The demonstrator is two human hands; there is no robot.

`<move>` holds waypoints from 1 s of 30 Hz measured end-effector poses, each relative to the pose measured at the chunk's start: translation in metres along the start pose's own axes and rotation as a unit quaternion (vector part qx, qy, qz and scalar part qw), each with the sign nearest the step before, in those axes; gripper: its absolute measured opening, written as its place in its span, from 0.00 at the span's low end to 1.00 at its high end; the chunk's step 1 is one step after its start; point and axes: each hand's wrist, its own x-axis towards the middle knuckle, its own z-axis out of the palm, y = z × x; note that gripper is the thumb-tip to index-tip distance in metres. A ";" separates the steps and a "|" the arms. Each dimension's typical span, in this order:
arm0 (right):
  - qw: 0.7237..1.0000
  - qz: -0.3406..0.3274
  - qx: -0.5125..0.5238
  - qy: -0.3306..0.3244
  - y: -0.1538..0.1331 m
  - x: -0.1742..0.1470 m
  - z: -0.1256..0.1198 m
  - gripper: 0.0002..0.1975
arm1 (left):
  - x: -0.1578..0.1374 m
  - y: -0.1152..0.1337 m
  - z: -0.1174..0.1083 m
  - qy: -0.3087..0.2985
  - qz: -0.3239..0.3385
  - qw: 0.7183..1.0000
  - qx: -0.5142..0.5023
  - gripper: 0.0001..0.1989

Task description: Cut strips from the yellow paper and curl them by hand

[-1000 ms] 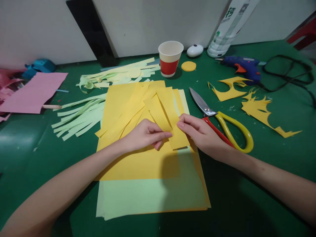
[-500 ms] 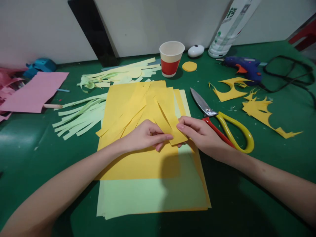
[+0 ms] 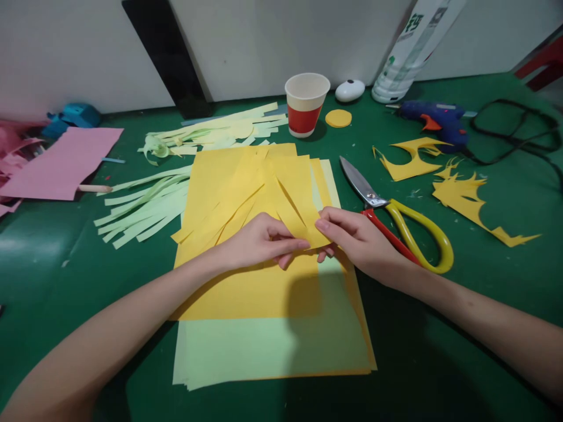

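Both hands pinch the near end of a yellow paper piece cut into strips [image 3: 293, 206]. My left hand [image 3: 267, 241] closes on its left side, thumb and forefinger together. At the right corner, my right hand [image 3: 354, 239] grips it with the thumb on top, and some fingertips show below the edge. Other yellow strips fan out to the left over a yellow sheet [image 3: 246, 296]. Light green sheets [image 3: 272, 351] lie under the yellow one. Close to my right hand rest scissors [image 3: 373, 202] with one red and one yellow handle.
Green paper fringes [image 3: 145, 205] lie left of the stack, pink paper [image 3: 65, 164] farther left. Behind stand a red-and-white paper cup [image 3: 304, 105] and a white bottle [image 3: 400, 64]. A blue glue gun [image 3: 435, 120] with a black cord and yellow scraps [image 3: 466, 202] are at right.
The near end of the yellow strip piece, flat and hanging toward me before, is now bent up between my fingers. My hands have hardly moved.
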 end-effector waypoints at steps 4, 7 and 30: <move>1.000 -0.011 0.009 0.010 0.002 -0.001 0.001 0.16 | 0.000 0.000 0.000 0.021 -0.001 1.000 -0.004 0.21; 1.000 -0.001 0.022 0.019 0.003 -0.001 0.001 0.16 | -0.001 -0.001 -0.001 0.028 0.008 1.000 0.001 0.22; 0.988 -0.045 0.134 0.058 0.001 0.002 0.000 0.06 | 0.001 0.001 -0.001 0.034 -0.030 0.996 -0.079 0.14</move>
